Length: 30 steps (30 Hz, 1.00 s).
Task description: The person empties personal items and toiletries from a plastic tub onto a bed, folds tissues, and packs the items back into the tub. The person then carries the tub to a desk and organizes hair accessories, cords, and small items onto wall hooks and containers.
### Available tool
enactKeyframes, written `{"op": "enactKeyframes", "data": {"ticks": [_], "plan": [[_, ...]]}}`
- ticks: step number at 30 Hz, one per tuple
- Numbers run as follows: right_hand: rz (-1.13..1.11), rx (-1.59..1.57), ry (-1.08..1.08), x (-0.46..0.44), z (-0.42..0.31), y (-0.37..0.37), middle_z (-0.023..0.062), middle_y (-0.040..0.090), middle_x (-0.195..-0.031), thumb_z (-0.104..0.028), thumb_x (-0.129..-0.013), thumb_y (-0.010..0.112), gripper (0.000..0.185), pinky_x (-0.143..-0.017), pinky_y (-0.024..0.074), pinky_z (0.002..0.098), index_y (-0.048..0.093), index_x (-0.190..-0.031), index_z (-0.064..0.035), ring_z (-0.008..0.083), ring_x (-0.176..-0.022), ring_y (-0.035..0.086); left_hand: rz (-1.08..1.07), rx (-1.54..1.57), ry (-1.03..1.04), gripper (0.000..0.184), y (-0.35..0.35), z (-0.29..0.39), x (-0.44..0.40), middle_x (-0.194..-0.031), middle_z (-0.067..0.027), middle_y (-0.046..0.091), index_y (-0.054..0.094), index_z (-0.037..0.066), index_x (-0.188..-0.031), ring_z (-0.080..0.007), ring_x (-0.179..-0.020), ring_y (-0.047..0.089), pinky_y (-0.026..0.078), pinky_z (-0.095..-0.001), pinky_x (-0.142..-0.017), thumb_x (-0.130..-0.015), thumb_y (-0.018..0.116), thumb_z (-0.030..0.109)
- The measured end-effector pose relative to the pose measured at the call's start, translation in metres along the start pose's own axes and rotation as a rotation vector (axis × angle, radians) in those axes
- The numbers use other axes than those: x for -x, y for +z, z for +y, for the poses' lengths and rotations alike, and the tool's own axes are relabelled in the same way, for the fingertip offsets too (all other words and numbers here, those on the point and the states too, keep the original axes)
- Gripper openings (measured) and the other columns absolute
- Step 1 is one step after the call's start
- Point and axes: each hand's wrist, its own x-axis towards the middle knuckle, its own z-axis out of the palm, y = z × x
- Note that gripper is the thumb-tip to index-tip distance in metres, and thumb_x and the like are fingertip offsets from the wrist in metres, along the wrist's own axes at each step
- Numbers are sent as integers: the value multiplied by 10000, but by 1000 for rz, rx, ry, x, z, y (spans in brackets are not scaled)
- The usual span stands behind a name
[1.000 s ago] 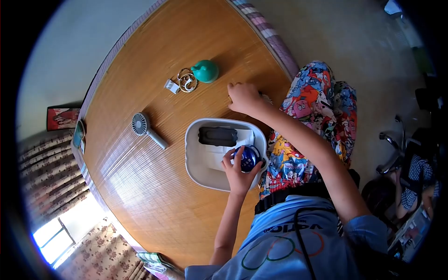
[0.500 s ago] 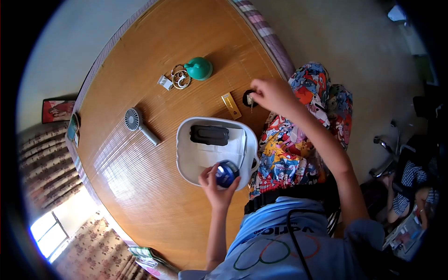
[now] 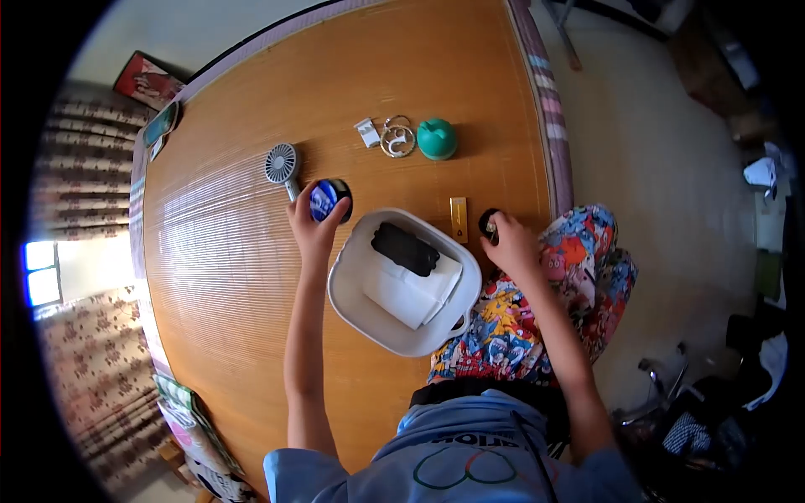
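My left hand (image 3: 314, 228) is closed around a round blue container (image 3: 327, 201) with a dark side, beside the handle of the grey handheld fan (image 3: 283, 163). At the right, my right hand (image 3: 513, 245) pinches at a small black round thing (image 3: 486, 220) near my leg; a small light-coloured piece shows at the fingertips, too small to name. Between my arms stands a white plastic basin (image 3: 342, 303). Inside it, a black ridged case-like object (image 3: 405, 248) lies on white paper (image 3: 402, 295).
A yellow card-like packet (image 3: 459, 220) lies beyond the basin. Farther back are a green rounded object (image 3: 437, 139), bangle-like rings (image 3: 397, 138) and a small white piece (image 3: 367, 132). The brown mat (image 3: 235, 335) ends at a striped edge on the right.
My left hand has carried the blue container out from over the basin to beside the fan. My right hand has lowered onto the black round thing. The camera view has turned.
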Motion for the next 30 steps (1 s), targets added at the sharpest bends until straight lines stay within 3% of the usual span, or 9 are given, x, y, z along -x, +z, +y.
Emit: {"op": "enactKeyframes", "data": {"ticks": [2, 4, 6, 12, 14, 18, 21, 27, 30], "plan": [[20, -50, -42, 1, 3, 0, 130, 557, -820, -192, -657, 608, 283, -623, 456, 386, 494, -875, -51, 313, -729, 557, 23, -161, 113, 579, 14, -19, -25, -1010, -128, 420, 537, 80, -1026, -271, -963, 439, 374, -351, -819, -548, 748, 328], [38, -102, -69, 2, 3, -1, 127, 558, -823, -163, -660, 599, 275, -634, 454, 379, 494, -890, -57, 306, -741, 556, -11, -202, 1, 573, 27, -20, -38, -1009, -135, 420, 538, 93, -1029, -282, -960, 430, 376, -361, -818, -554, 738, 345], [51, -124, -5, 3, 2, -2, 119, 559, -836, -122, -662, 586, 275, -649, 449, 369, 499, -916, -62, 295, -757, 552, -38, -479, 224, 558, 39, -31, -43, -1001, -141, 421, 541, 118, -1024, -303, -922, 417, 388, -369, -790, -548, 726, 345], [100, -129, -31, 6, 0, -5, 136, 568, -768, -154, -670, 595, 296, -592, 450, 382, 501, -932, -53, 307, -680, 557, -239, -890, 225, 526, 46, -9, -60, -1013, -117, 447, 553, 148, -1008, -281, -946, 405, 308, -416, -848, -556, 701, 374], [150, -211, 3, 6, -5, -6, 120, 570, -717, -190, -686, 598, 282, -555, 451, 374, 510, -916, -52, 301, -638, 562, -184, -792, 672, 464, 46, -3, -74, -1007, -81, 475, 554, 156, -1005, -267, -970, 401, 279, -431, -858, -600, 668, 352], [242, -250, 14, 4, -2, 5, 93, 563, -656, -215, -701, 600, 272, -521, 450, 352, 520, -901, -49, 275, -593, 563, -377, -623, 493, 391, 91, 10, -110, -1027, -53, 497, 551, 125, -997, -231, -1019, 407, 331, -400, -811, -646, 634, 277], [303, -309, -2, 4, -4, -3, 87, 558, -650, -191, -713, 593, 261, -521, 448, 333, 520, -916, -44, 259, -585, 561, -434, -737, 469, 360, 127, 12, -123, -1015, -60, 507, 535, 118, -1011, -234, -1015, 421, 345, -390, -814, -665, 606, 187], [262, -424, 29, 0, -3, -8, 82, 556, -696, -138, -738, 570, 262, -527, 447, 308, 504, -960, -15, 230, -573, 551, -589, -773, 331, 243, 148, -1, -143, -932, -193, 524, 551, 24, -844, -339, -769, 537, 430, -415, -691, -685, 577, 205], [273, -478, 7, -1, -4, -7, 76, 553, -713, -118, -736, 569, 291, -503, 433, 279, 486, -991, -4, 191, -532, 526, -664, -627, 294, 222, 133, 6, -144, -882, -211, 526, 545, 3, -799, -343, -758, 530, 433, -415, -668, -709, 551, 205]]}}
